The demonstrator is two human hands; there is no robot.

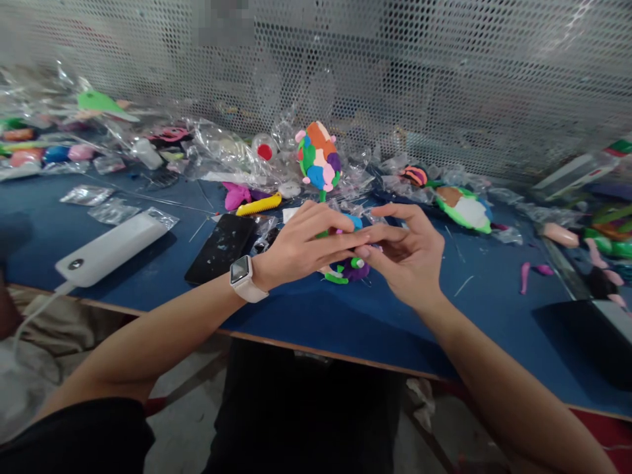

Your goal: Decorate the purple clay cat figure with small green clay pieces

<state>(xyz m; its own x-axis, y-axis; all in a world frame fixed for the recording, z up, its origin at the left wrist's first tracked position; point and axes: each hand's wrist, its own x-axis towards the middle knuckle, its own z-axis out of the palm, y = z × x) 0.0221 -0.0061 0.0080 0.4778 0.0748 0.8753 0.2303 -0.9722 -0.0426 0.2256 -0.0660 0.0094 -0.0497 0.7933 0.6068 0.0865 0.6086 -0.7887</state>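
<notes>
At the Centre of the Frame, Two Hands Meet Before a Many-Coloured Piece

In the middle of the frame, the left hand comes from the left with its fingers almost straight, and their tips meet the fingers of the right hand. The right hand is curved, its thumb and forefinger bent near each other; whether either hand grips something small, I cannot tell. The many-coloured piece, which looks like modelling clay, is just under and behind the fingers, at the centre of the frame, and is partly hidden by them. Above it, in the upper centre, there is an egg-shaped patchwork piece; if the two are joined, I cannot see.

On the left wrist is a watch with a pale strap. To the left of centre, a black phone lies on the blue table, and farther left is a white device with a cable. A yellow ridged piece lies beyond the phone. At centre right is a flat green-edged piece. Across the top stands a perforated metal panel.
</notes>
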